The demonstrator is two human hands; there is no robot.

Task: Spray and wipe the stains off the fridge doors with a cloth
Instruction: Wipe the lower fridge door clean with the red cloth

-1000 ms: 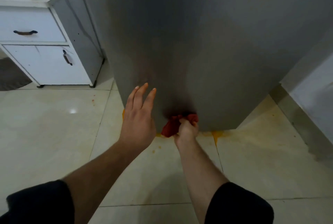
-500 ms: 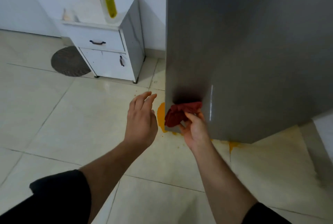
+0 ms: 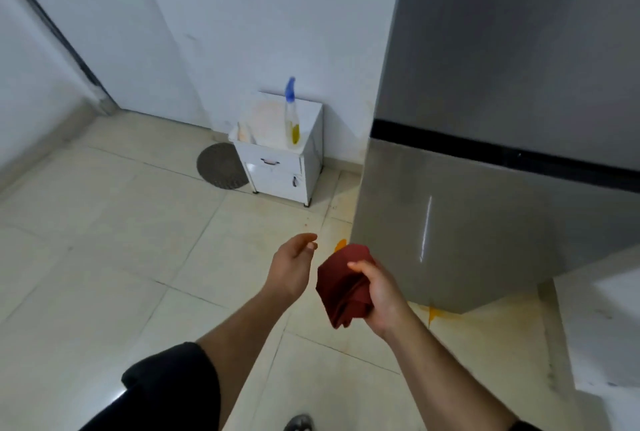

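Note:
The grey fridge point(image 3: 485, 118) fills the right side, its upper and lower doors split by a black band. My right hand point(image 3: 381, 288) grips a bunched dark red cloth point(image 3: 343, 283) in the air, left of the lower door's point(image 3: 467, 222) bottom corner and apart from it. My left hand point(image 3: 294, 266) hovers just left of the cloth, fingers loosely curled, holding nothing. A spray bottle point(image 3: 292, 115) with a blue top and yellow liquid stands on a small white cabinet point(image 3: 280, 160) against the wall, far from both hands.
Orange spill marks point(image 3: 341, 244) lie on the beige tile floor at the fridge's base. A round grey mat point(image 3: 221, 165) lies left of the cabinet. A white unit point(image 3: 602, 326) stands at the right edge. A shoe tip point(image 3: 299, 423) shows at the bottom.
My right hand has pulled the red cloth off the bottom of the lower door and back toward me. The view has risen and drawn away from the fridge, showing the spray bottle.

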